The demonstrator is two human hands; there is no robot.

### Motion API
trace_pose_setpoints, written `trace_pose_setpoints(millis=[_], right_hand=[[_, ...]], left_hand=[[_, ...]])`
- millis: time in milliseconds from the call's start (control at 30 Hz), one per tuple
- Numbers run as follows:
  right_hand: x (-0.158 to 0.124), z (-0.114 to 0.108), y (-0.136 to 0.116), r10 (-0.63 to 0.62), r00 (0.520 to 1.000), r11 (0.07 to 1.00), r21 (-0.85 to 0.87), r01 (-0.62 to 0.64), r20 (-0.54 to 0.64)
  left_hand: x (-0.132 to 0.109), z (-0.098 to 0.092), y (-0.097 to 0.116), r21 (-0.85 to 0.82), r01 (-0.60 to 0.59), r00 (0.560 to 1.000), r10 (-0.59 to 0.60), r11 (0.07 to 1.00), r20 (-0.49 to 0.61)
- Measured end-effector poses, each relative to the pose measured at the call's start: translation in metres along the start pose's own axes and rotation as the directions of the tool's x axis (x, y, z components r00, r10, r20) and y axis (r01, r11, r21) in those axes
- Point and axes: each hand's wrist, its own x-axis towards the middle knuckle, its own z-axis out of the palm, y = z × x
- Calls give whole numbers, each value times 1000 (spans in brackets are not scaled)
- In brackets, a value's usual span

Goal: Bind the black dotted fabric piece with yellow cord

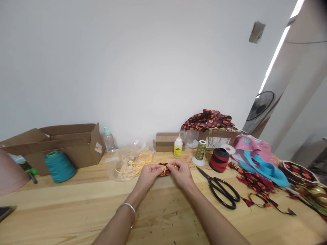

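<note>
A small dark patterned fabric piece [163, 173] with red and yellow spots is between my two hands, just above the wooden table. My left hand [150, 173], with a silver bangle on its wrist, pinches a yellow cord [165, 169] at the piece's left side. On the right side my right hand [182, 173] pinches the same cord, thumb and fingertips pressed together. A loop of the cord trails to the right of my right hand. The fingers hide part of the fabric, and I cannot tell whether the cord is knotted.
Black scissors [219, 189] lie to the right. Behind stand a glue bottle [177, 148], an olive thread spool [200, 151] and a red-black spool [219, 160]. A bag of yellow cord [135, 165], a teal thread cone [59, 166] and a cardboard box [84, 149] sit left. Fabric scraps [258, 180] lie far right.
</note>
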Motion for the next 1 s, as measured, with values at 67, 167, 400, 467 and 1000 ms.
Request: trace_pose_setpoints(millis=[67, 167, 400, 467, 1000], right_hand=[[0, 0, 1, -1, 1000, 1000, 9, 1, 4], [0, 0, 2, -7, 1000, 1000, 19, 7, 6], [0, -1, 1, -11, 1000, 1000, -14, 11, -3], [0, -1, 1, -15, 1000, 1000, -9, 15, 2], [0, 0, 10, -9, 1000, 990, -141, 10, 7]], left_hand=[[1, -1, -1, 12, -10, 1000, 10, 1000, -13], [2, -1, -2, 10, -25, 999, 26, 1000, -23], [-1, 1, 2, 53, -44, 998, 46, 998, -45], [-2, 1, 1, 29, -33, 999, 34, 999, -30], [1, 0, -3, 125, -2, 1000, 4, 992, -20]])
